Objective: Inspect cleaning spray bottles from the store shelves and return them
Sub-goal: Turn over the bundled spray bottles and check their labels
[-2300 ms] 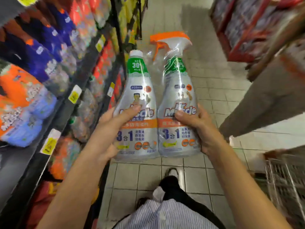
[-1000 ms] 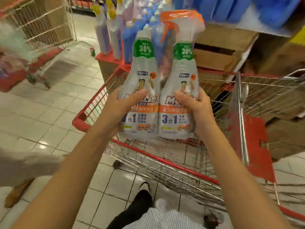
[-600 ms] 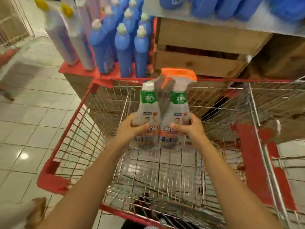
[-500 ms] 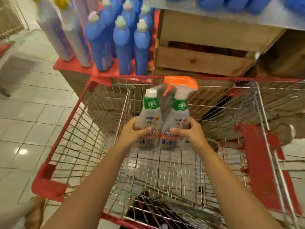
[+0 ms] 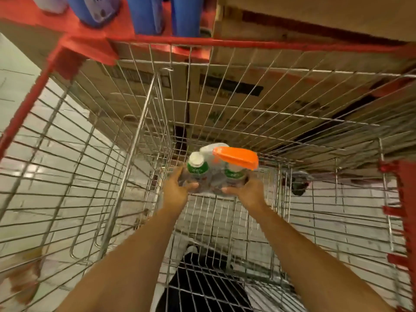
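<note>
The twin pack (image 5: 213, 176) of cleaning spray stands upright between both hands, low inside the shopping cart (image 5: 247, 45) and near its far wall. I cannot tell whether its base touches the wire floor. The left hand (image 5: 177, 191) grips the left side and the right hand (image 5: 246, 192) the right, with fingers (image 5: 227, 189) curled round the wrapped bottles and thumbs on the near face.

The step looks like setting the pack down in the cart. To do it well, keep the pack level, let the base settle flat across several wires, and loosen both hands together so it does not tip. The overhanging trigger head (image 5: 236, 157) makes that side top-heavy, and its nose could snag the mesh, so keep it clear of the wall.

The pack is two rounded plastic bottles with green neck bands, bound in clear, glossy, crinkled film that probably slips under a light hold. One has a white screw cap (image 5: 195, 159); the other carries the hard orange wedge-shaped trigger. The cart is thin steel wire in an open grid with a red rim. Beyond it stand matte brown cardboard cartons (image 5: 304, 16) and smooth blue bottles (image 5: 146, 14). Pale shiny floor tiles (image 5: 15, 70) show through the mesh.
</note>
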